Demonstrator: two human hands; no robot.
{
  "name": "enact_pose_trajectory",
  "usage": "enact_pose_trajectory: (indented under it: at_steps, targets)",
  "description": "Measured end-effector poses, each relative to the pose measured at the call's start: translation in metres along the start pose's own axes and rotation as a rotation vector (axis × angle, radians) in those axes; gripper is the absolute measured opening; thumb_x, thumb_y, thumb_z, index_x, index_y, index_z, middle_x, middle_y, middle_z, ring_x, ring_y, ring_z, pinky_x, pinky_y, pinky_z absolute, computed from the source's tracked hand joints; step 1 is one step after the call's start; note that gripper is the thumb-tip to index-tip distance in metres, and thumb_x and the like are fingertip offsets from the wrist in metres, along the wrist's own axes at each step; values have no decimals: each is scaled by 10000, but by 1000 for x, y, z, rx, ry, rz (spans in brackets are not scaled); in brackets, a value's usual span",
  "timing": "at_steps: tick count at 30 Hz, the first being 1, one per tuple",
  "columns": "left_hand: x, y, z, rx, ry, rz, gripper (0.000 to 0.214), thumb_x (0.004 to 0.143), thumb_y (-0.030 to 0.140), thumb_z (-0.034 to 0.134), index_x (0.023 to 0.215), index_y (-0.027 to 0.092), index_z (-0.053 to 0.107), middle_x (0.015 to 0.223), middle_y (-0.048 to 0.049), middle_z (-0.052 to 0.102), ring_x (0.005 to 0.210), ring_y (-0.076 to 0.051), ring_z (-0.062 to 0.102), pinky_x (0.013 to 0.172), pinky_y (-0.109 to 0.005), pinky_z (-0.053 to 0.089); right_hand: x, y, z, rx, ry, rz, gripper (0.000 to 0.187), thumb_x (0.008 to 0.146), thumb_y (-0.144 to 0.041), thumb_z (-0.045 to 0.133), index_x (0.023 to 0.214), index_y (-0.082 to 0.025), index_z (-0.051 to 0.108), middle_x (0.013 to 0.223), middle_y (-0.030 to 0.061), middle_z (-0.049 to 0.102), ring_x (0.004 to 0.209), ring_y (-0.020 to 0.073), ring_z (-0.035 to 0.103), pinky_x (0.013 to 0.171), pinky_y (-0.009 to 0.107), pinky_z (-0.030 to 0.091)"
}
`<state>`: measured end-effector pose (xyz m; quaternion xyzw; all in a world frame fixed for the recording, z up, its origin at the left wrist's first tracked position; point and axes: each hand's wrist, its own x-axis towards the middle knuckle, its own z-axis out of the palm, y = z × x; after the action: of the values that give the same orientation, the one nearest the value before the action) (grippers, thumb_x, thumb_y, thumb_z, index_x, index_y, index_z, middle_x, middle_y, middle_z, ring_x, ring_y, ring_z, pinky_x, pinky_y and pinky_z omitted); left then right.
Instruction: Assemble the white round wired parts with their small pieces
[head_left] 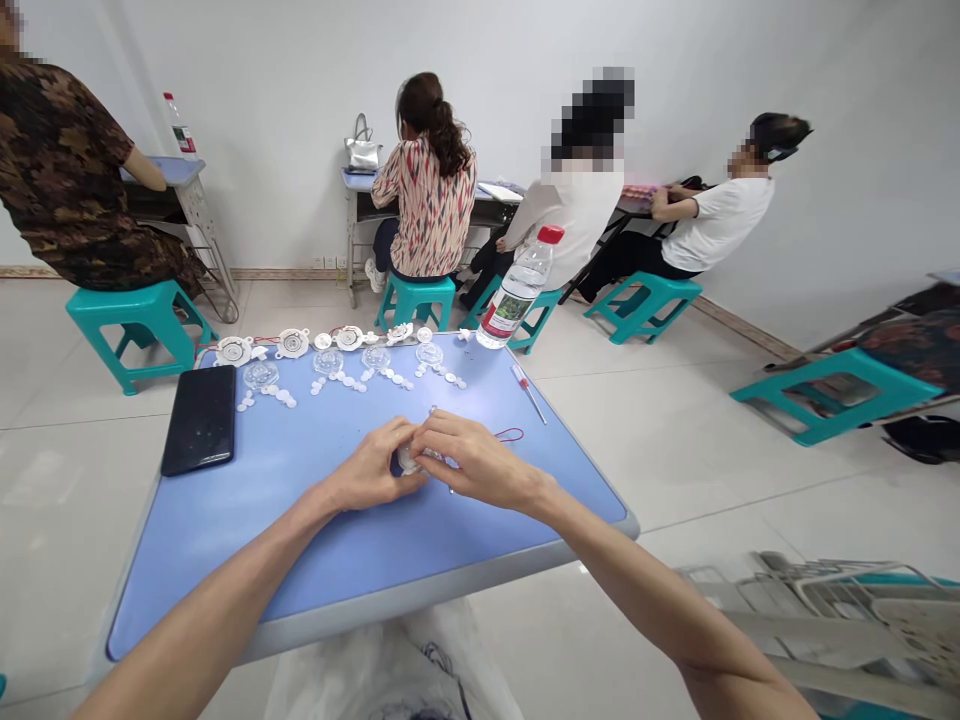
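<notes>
Over the middle of the blue table, my left hand is closed round the side of a small round white-and-clear plastic part. My right hand has its fingers bent together onto the top of the same part, covering most of it. What its fingertips grip there is hidden. A thin red wire loop sticks out beyond my right hand. Along the far edge lie several round white plastic housings with red wires. In front of them sit several clear round covers and clusters of small white discs.
A black phone lies at the table's left. A red-capped water bottle stands at the far right corner, near a small screwdriver. Several people sit on teal stools at desks by the wall. A metal rack-like frame is at lower right.
</notes>
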<state>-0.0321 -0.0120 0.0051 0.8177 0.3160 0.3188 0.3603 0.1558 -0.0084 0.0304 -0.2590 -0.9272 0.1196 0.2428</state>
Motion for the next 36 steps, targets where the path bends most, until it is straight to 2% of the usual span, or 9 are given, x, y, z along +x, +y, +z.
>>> enact_pose_trajectory:
  at_steps: [7,14,17,20,23,28,31,36]
  targets:
    - [0,-4,2,-11,9,-19,122,752,162,616,819,185,517,840,4,496,756,-134,469,690,-258,393,1,3,1,111,106,11,126,893,-113,516,847,-198,597,786,35,649,762,166,557,681,288,444]
    - [-1,-6,0,22,-12,-48,287,750,171,650,1028,189,580,906,-4,529,805,-147,512,732,-268,417,4,10,-6,414,133,260,98,859,-192,574,866,-190,671,814,14,694,747,138,628,720,267,497]
    - [0,-5,-1,47,-11,-54,360,760,193,653,1111,192,570,958,-17,550,837,-157,534,767,-278,429,7,27,-10,525,179,385,110,839,-250,596,830,-185,684,811,19,694,770,150,635,736,283,513]
    - [0,-5,-1,61,-26,-61,403,772,201,646,1167,197,563,1008,-30,562,858,-163,547,789,-283,437,8,59,-15,572,270,516,157,786,-312,640,828,-175,703,827,33,704,766,162,645,729,299,532]
    - [-1,-5,-2,69,-29,-69,434,770,191,646,1195,203,564,1015,-33,561,860,-163,548,791,-281,441,6,103,-18,388,408,678,219,754,-343,640,863,-173,724,806,39,721,726,170,658,686,297,541]
    - [-2,-7,-2,72,-28,-68,440,771,184,642,1205,189,566,1007,-37,561,851,-160,541,787,-278,439,-1,165,-18,180,510,784,205,733,-240,591,845,-156,741,807,64,739,730,199,667,711,326,536]
    - [-2,-7,-2,80,-25,-71,439,763,183,650,1195,184,567,987,-34,556,841,-158,533,781,-277,437,-3,183,-13,56,521,824,210,730,-184,565,820,-165,754,818,71,752,752,213,671,775,348,523]
    - [-1,-5,-3,89,-29,-74,421,770,198,647,1184,185,571,966,-31,552,826,-157,527,765,-276,437,2,192,-5,-96,495,841,244,762,-151,531,852,-171,757,873,81,762,803,221,671,840,350,497]
